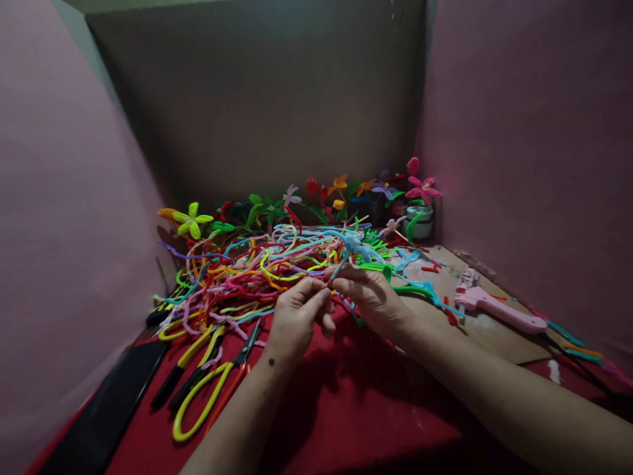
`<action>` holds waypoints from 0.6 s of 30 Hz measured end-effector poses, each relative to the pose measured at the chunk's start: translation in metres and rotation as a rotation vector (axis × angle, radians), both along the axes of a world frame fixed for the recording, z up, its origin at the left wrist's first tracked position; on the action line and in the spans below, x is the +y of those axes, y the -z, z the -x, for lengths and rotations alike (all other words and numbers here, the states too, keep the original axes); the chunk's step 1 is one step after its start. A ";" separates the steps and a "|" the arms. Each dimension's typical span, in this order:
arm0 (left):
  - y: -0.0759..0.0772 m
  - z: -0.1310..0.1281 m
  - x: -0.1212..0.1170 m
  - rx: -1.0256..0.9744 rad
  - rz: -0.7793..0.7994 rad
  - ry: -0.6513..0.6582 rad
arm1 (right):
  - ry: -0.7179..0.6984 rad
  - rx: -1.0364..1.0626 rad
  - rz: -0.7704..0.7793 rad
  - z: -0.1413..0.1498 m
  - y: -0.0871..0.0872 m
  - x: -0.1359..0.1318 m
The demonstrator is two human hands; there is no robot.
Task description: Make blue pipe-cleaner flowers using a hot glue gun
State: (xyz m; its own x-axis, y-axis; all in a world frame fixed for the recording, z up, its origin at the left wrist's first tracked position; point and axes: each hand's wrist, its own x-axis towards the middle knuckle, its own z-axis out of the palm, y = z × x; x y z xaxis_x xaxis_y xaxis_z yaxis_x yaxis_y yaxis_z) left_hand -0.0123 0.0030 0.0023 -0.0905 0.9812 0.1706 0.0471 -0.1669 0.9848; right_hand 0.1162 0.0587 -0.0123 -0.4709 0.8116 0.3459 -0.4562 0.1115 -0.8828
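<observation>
Between my two hands stands a light blue pipe cleaner flower (357, 247), tilted, its petals up and its thin stem running down to my fingertips. My left hand (301, 310) pinches the lower end of the stem. Higher up, the fingers of my right hand (368, 293) close around the stem below the petals. Behind the hands lies a tangled heap of coloured pipe cleaners (257, 274). Green pipe cleaner pieces (410, 289) lie by my right hand. The stem's very tip is hidden by my fingers.
Scissors with yellow handles (202, 396) and yellow-and-black pliers (190, 356) lie at left on the red cloth (356, 409). A pink glue gun (499, 307) rests on cardboard (475, 340) at right, its cord trailing. Finished flowers (192, 220) and a small jar (418, 223) line the back.
</observation>
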 end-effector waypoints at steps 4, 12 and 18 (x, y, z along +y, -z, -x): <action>-0.004 0.005 0.001 -0.172 0.075 0.175 | 0.019 0.026 0.048 0.001 0.003 0.005; -0.001 0.015 0.002 -0.312 0.201 0.439 | -0.075 0.040 0.013 -0.001 0.000 0.004; -0.004 0.003 0.002 0.000 0.065 0.207 | -0.052 0.066 0.090 0.001 0.002 0.002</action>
State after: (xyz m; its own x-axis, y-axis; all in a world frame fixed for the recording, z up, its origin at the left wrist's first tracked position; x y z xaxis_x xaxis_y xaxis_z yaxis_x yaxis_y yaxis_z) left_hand -0.0152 0.0046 0.0061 0.1145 0.9878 0.1060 0.0183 -0.1087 0.9939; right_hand 0.1148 0.0610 -0.0140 -0.4916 0.8160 0.3040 -0.5166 0.0078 -0.8562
